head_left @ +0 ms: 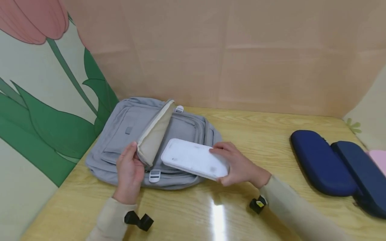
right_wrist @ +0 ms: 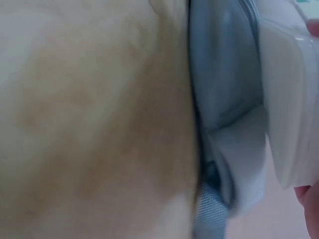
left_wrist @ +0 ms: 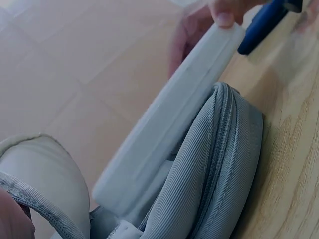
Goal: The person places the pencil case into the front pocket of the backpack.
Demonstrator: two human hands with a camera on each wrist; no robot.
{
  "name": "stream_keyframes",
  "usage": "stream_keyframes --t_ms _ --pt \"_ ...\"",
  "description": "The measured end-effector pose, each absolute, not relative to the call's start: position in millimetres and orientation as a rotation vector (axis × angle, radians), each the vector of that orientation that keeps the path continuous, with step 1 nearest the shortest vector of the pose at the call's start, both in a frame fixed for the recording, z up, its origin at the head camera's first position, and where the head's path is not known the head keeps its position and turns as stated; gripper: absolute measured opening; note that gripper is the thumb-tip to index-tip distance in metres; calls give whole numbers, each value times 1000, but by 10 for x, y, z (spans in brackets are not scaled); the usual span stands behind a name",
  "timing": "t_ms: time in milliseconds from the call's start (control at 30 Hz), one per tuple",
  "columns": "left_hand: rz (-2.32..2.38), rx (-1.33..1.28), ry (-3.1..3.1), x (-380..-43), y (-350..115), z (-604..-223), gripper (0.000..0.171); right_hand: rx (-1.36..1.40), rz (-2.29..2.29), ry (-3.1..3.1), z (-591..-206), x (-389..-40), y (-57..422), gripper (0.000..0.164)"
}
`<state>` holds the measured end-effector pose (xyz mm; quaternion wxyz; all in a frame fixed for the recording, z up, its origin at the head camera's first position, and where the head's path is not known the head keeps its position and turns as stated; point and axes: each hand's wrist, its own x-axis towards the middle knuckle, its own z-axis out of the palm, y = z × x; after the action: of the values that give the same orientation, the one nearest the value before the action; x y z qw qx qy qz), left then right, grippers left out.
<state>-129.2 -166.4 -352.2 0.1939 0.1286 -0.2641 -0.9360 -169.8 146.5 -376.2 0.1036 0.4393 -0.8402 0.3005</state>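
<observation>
A grey backpack (head_left: 116,130) lies on the wooden table with its front panel unzipped. My left hand (head_left: 129,174) pinches the edge of the lifted flap (head_left: 156,139), whose pale lining shows. A flat white case with rounded corners (head_left: 193,157) is gripped at its right end by my right hand (head_left: 239,167), thumb on the near edge and fingers on the far one. It is tilted over the backpack's opening. In the left wrist view the case's lower end (left_wrist: 122,191) is at the opening; whether it touches the inside I cannot tell.
Two dark blue zip cases (head_left: 322,164) lie overlapping on the right of the table (head_left: 256,134). Beyond them is a pink item (head_left: 378,159), cut off by the frame edge. A brown-covered wall (head_left: 223,57) stands behind, and a tulip-painted wall (head_left: 48,117) on the left.
</observation>
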Motion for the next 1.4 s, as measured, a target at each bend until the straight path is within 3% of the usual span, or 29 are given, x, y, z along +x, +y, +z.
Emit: stream_keyframes --t_ms 233,900,1133,1400 --pt "-2719 352 -782 -1299 -1631 -3550 28 1470 832 -2563 -3615 -1840 1262 79" --pt "-2790 334 -799 -1306 -1462 -3600 29 1533 691 -2646 -3686 -2039 794 82" --pt "-2785 321 -799 -1326 -1441 -3612 27 1306 933 -2692 -3707 -2007 1047 81" --pt "-2800 321 -785 -1287 -1471 -3626 28 1025 1012 -2470 -3923 -1910 1411 58"
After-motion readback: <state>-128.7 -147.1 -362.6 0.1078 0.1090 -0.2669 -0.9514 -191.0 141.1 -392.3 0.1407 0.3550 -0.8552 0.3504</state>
